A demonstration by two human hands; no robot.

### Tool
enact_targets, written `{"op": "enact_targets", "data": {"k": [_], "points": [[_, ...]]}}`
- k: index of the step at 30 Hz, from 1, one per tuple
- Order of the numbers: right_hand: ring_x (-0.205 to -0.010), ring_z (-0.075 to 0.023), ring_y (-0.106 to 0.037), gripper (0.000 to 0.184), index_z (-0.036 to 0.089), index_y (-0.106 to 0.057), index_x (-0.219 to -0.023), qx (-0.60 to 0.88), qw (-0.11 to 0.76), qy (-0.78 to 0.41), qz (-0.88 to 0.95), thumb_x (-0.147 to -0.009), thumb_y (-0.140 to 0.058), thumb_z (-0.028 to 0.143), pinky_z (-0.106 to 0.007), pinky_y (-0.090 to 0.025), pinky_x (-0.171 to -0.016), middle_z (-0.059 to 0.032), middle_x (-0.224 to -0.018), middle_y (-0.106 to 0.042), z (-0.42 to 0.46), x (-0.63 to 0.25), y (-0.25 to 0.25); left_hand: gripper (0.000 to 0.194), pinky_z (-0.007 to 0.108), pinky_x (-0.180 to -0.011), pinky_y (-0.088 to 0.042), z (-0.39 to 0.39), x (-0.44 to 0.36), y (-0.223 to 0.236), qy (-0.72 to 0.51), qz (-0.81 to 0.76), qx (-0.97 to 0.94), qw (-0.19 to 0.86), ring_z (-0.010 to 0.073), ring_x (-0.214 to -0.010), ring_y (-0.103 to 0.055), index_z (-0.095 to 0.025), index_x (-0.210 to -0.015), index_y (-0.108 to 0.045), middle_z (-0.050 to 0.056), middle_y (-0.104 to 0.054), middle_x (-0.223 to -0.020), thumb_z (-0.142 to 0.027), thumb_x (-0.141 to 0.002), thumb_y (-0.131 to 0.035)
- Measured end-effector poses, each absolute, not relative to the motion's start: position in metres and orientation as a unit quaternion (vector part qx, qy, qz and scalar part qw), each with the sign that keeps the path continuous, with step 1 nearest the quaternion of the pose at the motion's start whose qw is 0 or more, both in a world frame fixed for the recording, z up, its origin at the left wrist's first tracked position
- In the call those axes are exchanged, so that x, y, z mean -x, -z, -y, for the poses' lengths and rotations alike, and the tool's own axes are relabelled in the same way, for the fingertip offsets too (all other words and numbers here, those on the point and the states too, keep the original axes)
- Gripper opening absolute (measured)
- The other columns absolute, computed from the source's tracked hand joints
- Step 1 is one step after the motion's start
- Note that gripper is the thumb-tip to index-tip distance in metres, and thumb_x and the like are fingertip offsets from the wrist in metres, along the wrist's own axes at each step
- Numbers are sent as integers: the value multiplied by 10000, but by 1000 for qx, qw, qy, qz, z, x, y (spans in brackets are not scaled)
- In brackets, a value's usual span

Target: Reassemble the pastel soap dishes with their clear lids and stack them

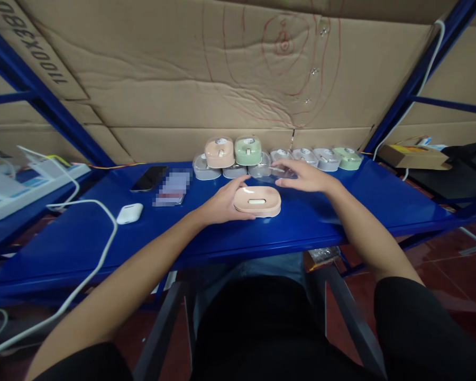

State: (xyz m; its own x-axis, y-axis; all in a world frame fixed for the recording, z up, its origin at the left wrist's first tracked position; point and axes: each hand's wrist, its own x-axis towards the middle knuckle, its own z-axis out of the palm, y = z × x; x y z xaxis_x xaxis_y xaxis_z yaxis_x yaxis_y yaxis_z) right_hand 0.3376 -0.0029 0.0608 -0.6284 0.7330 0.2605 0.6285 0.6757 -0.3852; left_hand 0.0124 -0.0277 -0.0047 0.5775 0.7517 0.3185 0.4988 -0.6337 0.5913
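My left hand (227, 203) grips the left end of a peach-coloured oval box (262, 197) that sits on the blue table, a pale slot in the middle of its top. Just behind and to the right of that box, my right hand (303, 176) holds a clear plastic lid (284, 173) between thumb and fingers. Behind my hands stand similar lidded boxes: a peach one (219, 153) and a green one (248, 151) stacked on grey ones (207, 168), with several more in a row to the right, ending in a green box (348, 158).
On the left of the blue table (166, 233) lie a dark phone (149, 178), a second phone-like item (172, 188) with a blurred screen, and a white earbud case (129, 213). A white cable (107, 243) runs across the left side. Cardboard (162, 79) backs the table between blue posts.
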Motion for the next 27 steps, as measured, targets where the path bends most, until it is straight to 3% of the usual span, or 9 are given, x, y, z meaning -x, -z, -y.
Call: {"op": "enact_targets", "data": {"k": [3, 6, 11, 19, 27], "points": [[-1171, -392, -764, 762, 196, -700, -1486, 483, 111, -126, 859, -989, -623, 768, -536, -584, -1050, -179, -1300, -819, -6, -353, -66, 650, 639, -1349, -440, 30, -11, 2, -253, -334, -885, 204, 386, -1490, -617, -299, -1427, -784, 128, -650, -1539, -591, -866, -937], [-1220, -410, -769, 832, 185, -695, -1513, 523, 31, -147, 839, -964, -642, 808, -526, -591, -1062, -198, -1357, -814, -14, -360, -63, 464, 633, -1353, -445, 31, -11, 1, -245, -320, -891, 208, 374, -1506, -604, -317, -1317, -864, 118, -644, -1536, -558, -922, -895], [-1140, -393, -797, 991, 166, -623, -1630, 521, 2, -149, 840, -848, -811, 746, -498, -629, -1004, -177, -1325, -828, -21, -363, -57, 421, 618, -1367, -440, 31, -12, 0, -252, -318, -886, 222, 368, -1528, -589, -330, -1289, -891, 99, -642, -1585, -600, -972, -831], [-1327, -426, -757, 1017, 196, -643, -1624, 524, 2, -134, 841, -733, -980, 552, -520, -624, -1119, -175, -1521, -762, -19, -360, -54, 457, 588, -1295, -512, 26, -6, -4, -298, -389, -854, 177, 374, -1455, -630, -257, -1248, -868, 133, -634, -1530, -626, -1038, -698], [-1393, -431, -727, 1043, 161, -628, -1623, 528, -5, -135, 839, -712, -1011, 496, -503, -608, -1146, -206, -1577, -721, -15, -356, -56, 527, 609, -1243, -518, 12, 8, -5, -272, -480, -825, 123, 380, -1322, -658, -209, -1102, -829, 134, -662, -1248, -697, -1010, -651]]}}
